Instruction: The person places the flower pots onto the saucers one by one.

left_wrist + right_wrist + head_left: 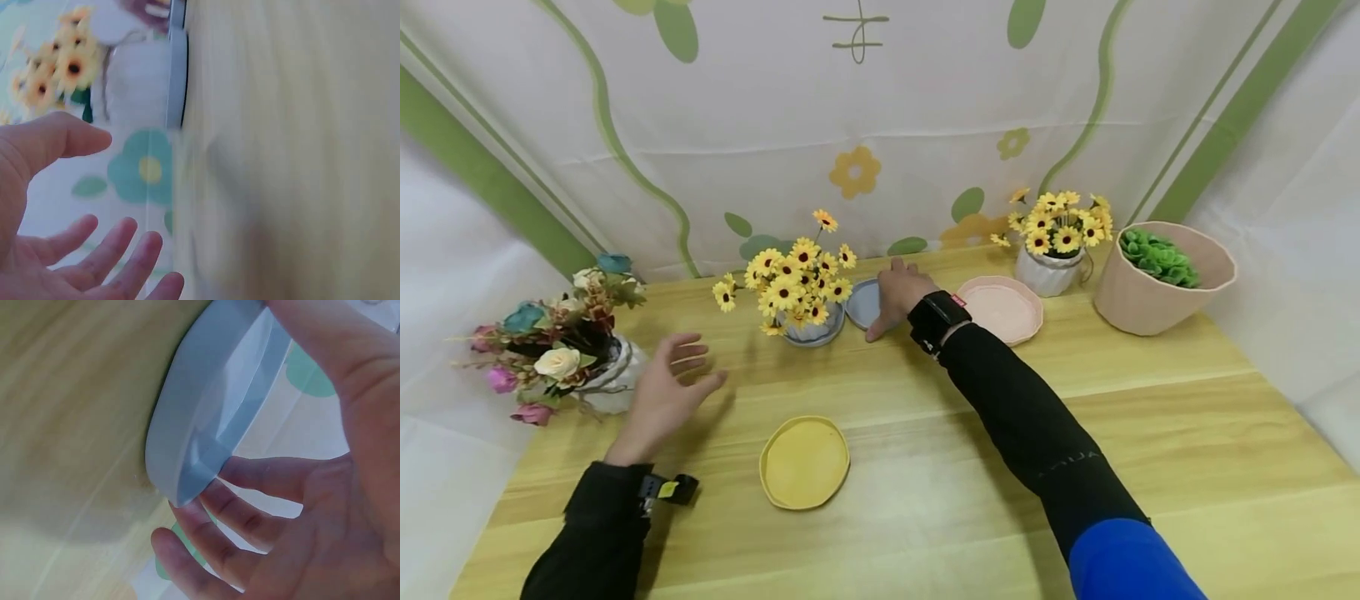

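As the right grip (901,295) holds a dish (861,305), yellow flowers (786,292) crowd it

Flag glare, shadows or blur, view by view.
Head: glare on the yellow wood-grain table, shadow beside the bare left hand; left wrist: table smeared, yellow dark-centred flowers soft; right wrist: shallow grey-blue plate clearer, broad shadow on the table.

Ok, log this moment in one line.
right hand: gripping blue-gray dish; left hand: holding nothing; yellow dish, pink dish: on table

The person wears black sleeves (1030,408), the right blue higher up, and a red-tagged black right wrist strap (936,323).
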